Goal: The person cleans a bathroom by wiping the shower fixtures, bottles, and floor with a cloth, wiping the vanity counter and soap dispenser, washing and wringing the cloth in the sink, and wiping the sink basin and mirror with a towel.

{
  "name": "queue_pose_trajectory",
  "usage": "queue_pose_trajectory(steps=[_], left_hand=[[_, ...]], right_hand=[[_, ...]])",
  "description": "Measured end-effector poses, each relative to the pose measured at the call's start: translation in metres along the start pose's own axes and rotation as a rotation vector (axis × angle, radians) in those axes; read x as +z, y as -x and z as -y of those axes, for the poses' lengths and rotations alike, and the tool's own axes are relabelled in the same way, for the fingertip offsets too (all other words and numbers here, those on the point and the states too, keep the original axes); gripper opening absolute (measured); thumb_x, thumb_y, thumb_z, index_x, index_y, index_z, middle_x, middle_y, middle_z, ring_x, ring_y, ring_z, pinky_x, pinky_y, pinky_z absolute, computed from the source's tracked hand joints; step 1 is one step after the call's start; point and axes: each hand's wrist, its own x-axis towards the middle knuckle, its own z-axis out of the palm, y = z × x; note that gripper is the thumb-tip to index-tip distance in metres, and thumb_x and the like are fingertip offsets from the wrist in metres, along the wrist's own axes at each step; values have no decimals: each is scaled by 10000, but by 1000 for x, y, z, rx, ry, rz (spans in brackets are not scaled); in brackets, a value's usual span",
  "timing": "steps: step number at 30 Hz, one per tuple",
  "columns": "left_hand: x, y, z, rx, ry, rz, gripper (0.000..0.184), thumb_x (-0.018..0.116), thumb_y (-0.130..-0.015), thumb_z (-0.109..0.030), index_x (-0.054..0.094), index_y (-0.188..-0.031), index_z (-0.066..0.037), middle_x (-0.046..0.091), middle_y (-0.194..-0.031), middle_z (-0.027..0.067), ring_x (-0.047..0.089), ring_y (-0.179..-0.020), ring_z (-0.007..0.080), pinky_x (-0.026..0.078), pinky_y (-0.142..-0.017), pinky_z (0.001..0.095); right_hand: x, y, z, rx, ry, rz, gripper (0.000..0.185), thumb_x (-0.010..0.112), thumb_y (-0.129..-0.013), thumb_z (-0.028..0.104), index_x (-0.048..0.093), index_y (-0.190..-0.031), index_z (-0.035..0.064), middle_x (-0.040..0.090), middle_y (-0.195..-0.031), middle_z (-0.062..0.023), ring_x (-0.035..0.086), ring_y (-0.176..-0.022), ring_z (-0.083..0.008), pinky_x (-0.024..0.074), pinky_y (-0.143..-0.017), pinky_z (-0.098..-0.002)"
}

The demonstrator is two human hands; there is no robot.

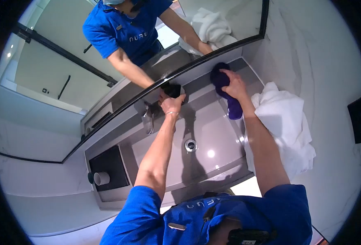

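My left hand (170, 103) is closed around a small black object (172, 90) at the back ledge of the sink, just under the mirror's lower edge. Its exact kind is hard to make out. Left of that hand stands the tap (148, 119). My right hand (235, 85) grips a dark purple cloth (234, 108) on the back right ledge. One end of the cloth is bunched under the fingers; the other hangs down over the sink's inner wall. Below both hands lies the grey sink basin (213, 136).
A crumpled white towel (284, 122) lies at the right end of the counter, beside my right forearm. On the left, a black tray (111, 163) has a white cup (101, 178) at its edge. The mirror (164, 45) slants above the sink. A drain (191, 145) sits mid-basin.
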Motion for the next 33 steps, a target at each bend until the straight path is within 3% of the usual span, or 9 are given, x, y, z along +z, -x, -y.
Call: queue_pose_trajectory(steps=[2,5,8,13,18,20,28,31,33], left_hand=[[-13,-3,12,135,102,143,868,814,-597,-346,389,-1253,31,534,-1194,201,551,-1066,276,432,-909,381],[-51,44,5,0,883,374,677,787,-676,-205,421,-1214,-18,603,-1032,74,603,-883,155,475,-716,270],[-72,73,11,34,1079,483,667,789,-695,-193,414,-1222,-31,595,-963,44,595,-861,144,474,-707,280],[-74,91,36,-16,1224,636,489,768,-749,-219,493,-1147,-150,565,-951,-30,533,-809,85,434,-695,249],[-85,93,31,-50,1260,667,624,792,-723,-230,443,-1230,-127,560,-1078,4,548,-972,123,450,-836,295],[-89,92,29,41,1171,667,723,823,-681,-222,409,-1261,-103,559,-1119,19,542,-1030,141,441,-886,302],[-98,86,23,101,1166,674,798,851,-639,-259,403,-1281,-103,564,-1114,1,546,-997,112,453,-834,249],[-102,84,25,68,1179,708,796,852,-637,-256,408,-1282,-113,565,-1084,-18,548,-983,91,459,-821,226],[-101,81,25,91,1186,698,778,848,-643,-229,411,-1275,-108,565,-1080,-16,549,-983,94,463,-829,234]], right_hand=[[7,-6,-7,-40,-38,-8,711,676,-557,93,512,-1241,197,571,-1189,-127,517,-1104,-352,430,-941,-391],[19,-12,-4,3,-325,-94,694,681,-583,103,496,-1243,208,582,-1149,-167,526,-1075,-395,429,-937,-419],[33,-22,19,125,-164,168,695,673,-594,112,489,-1255,224,590,-1144,-174,527,-1091,-381,430,-936,-421],[60,-18,31,-144,-120,307,749,677,-590,149,454,-1296,262,585,-1174,-157,528,-1113,-343,431,-943,-417],[92,-15,106,-333,-64,660,736,688,-595,204,464,-1292,286,511,-1288,-130,478,-1193,-308,395,-994,-397],[124,-19,124,-364,-59,660,726,676,-585,146,485,-1282,211,485,-1322,-111,457,-1212,-296,381,-1002,-363],[145,-31,129,-395,-432,886,426,610,-742,267,594,-1149,140,605,-1131,-105,563,-1024,-221,411,-898,-306],[139,-14,127,430,-776,1030,344,551,-848,290,624,-1099,67,656,-945,-93,583,-927,-175,428,-850,-307],[140,2,109,454,-1023,1080,361,576,-817,280,625,-1088,46,652,-915,-87,578,-902,-160,433,-826,-295]])
